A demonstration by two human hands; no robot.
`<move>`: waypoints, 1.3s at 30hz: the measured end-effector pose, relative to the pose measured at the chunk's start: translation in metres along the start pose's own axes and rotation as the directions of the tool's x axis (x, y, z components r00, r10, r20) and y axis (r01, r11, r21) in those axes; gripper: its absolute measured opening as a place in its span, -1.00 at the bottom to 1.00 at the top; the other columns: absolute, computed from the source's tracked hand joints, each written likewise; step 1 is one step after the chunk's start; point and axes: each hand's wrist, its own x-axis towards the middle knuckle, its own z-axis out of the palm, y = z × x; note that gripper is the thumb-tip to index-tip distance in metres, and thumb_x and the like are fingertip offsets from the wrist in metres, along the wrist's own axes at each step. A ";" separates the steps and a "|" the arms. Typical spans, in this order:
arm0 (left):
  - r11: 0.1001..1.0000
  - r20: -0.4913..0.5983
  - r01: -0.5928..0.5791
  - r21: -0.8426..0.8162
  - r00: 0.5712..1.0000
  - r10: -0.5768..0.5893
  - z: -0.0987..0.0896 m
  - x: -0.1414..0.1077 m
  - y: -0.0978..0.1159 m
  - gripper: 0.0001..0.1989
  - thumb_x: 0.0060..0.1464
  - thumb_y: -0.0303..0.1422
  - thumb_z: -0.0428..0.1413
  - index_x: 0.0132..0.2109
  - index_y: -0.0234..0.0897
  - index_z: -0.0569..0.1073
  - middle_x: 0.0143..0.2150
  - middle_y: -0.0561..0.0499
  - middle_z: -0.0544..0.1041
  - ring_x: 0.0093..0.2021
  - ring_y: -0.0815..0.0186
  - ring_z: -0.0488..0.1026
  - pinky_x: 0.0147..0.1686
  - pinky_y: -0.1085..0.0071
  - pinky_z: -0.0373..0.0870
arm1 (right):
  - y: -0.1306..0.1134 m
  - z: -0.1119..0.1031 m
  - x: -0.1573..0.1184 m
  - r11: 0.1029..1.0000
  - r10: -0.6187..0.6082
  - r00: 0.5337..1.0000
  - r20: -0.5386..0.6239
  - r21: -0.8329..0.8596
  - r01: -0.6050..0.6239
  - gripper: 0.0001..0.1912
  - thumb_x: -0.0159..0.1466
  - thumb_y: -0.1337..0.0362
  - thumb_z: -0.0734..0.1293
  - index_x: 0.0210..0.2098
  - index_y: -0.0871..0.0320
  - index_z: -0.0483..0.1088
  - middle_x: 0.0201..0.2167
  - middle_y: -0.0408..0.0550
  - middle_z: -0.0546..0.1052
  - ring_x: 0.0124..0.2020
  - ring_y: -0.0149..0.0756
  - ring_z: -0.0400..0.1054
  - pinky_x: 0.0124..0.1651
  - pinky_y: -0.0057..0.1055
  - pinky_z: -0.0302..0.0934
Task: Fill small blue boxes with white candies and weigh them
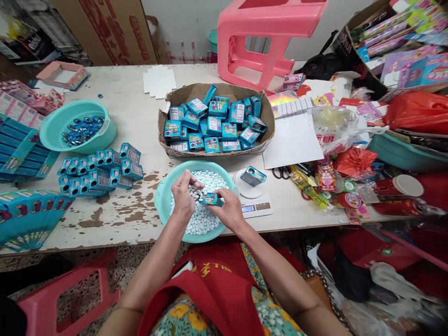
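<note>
My right hand point(227, 207) is closed around a small blue box point(210, 199), held tilted over a turquoise basin point(161, 200) of small white candies point(201, 225). Just left of that box is my left hand point(184, 193), its fingers bent together around several white candies at the box's near end. Behind the basin stands a cardboard tray point(217, 154) full of blue boxes. One more blue box point(253, 176) lies on the white scale point(257, 206), whose display is lit.
Rows of blue boxes point(100, 172) and a turquoise bowl point(79, 145) of blue wrapped pieces stand at left. A pink stool point(261, 51) rests behind the tray. Scissors point(281, 172), white paper point(294, 144) and bags lie at right.
</note>
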 end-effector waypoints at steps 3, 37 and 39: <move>1.000 -0.008 -0.004 0.018 1.000 0.004 0.000 0.001 0.000 -0.69 0.04 -0.15 0.12 -0.48 -0.30 0.33 -0.63 0.10 0.34 -0.57 0.38 0.41 -0.49 0.47 0.34 | 0.001 0.001 0.000 1.000 0.006 1.000 0.008 0.003 -0.006 -0.71 0.02 0.27 0.47 -0.27 0.07 0.40 -0.28 -0.12 0.51 -0.21 -0.18 0.36 -0.16 -0.32 0.15; 0.428 0.348 -0.260 0.866 0.927 -0.140 -0.053 0.021 -0.109 -0.77 -0.05 -0.21 0.13 -0.48 -0.22 0.28 -0.42 -0.02 0.36 -0.24 0.19 0.32 -0.22 0.33 0.23 | 0.019 -0.015 -0.046 0.913 0.200 0.979 -0.036 0.369 -0.173 -0.70 0.05 0.17 0.46 -0.24 0.10 0.42 -0.30 -0.14 0.49 -0.26 -0.26 0.36 -0.15 -0.34 0.23; 0.588 0.219 -0.064 0.807 0.956 -0.196 -0.056 0.023 -0.101 -0.71 -0.08 -0.20 0.15 -0.54 -0.23 0.23 -0.54 0.05 0.25 -0.40 0.28 0.29 -0.38 0.41 0.21 | 0.025 -0.018 -0.047 0.913 0.230 0.971 -0.060 0.358 -0.194 -0.68 0.05 0.15 0.46 -0.24 0.10 0.41 -0.30 -0.13 0.49 -0.25 -0.25 0.36 -0.15 -0.33 0.24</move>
